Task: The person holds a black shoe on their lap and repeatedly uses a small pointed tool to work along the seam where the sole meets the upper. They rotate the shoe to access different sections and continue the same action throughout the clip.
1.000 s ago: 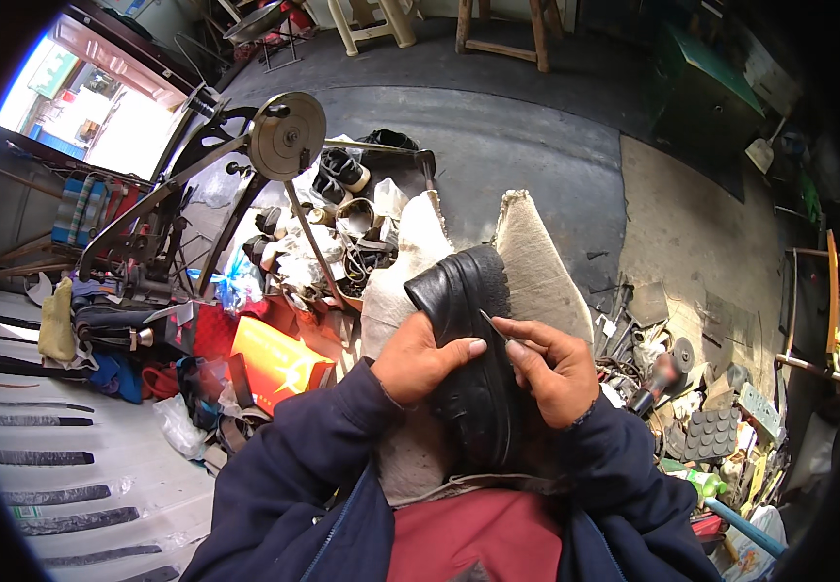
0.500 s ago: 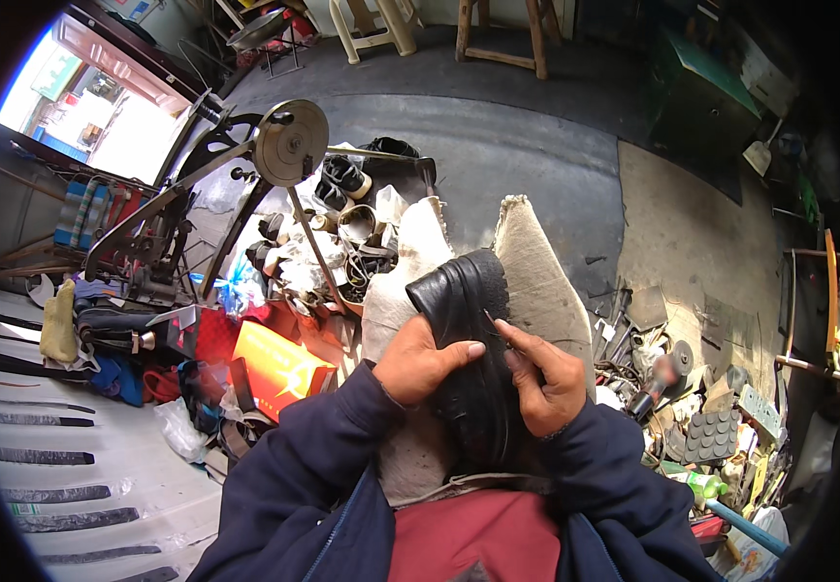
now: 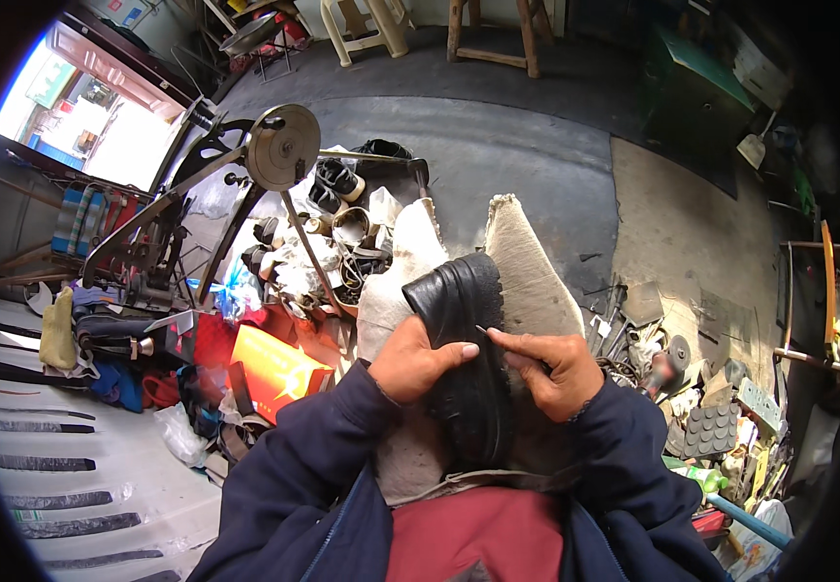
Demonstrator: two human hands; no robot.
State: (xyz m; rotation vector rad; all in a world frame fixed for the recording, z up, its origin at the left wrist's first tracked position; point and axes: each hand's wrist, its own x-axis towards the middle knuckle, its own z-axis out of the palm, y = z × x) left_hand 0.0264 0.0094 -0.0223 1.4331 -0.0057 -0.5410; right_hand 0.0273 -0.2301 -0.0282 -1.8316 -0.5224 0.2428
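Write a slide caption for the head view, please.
Left hand grips a black shoe; right hand holds a thin tool close by.

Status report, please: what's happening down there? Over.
Left hand gripping black shoe. Right hand pinching thin tool at shoe's side. Nothing seen blocking either hand.

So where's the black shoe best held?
I'd probably take the black shoe by its upper near the opening, from the left: the opening faces that way, while the sole edge faces the right hand and its thin tool.
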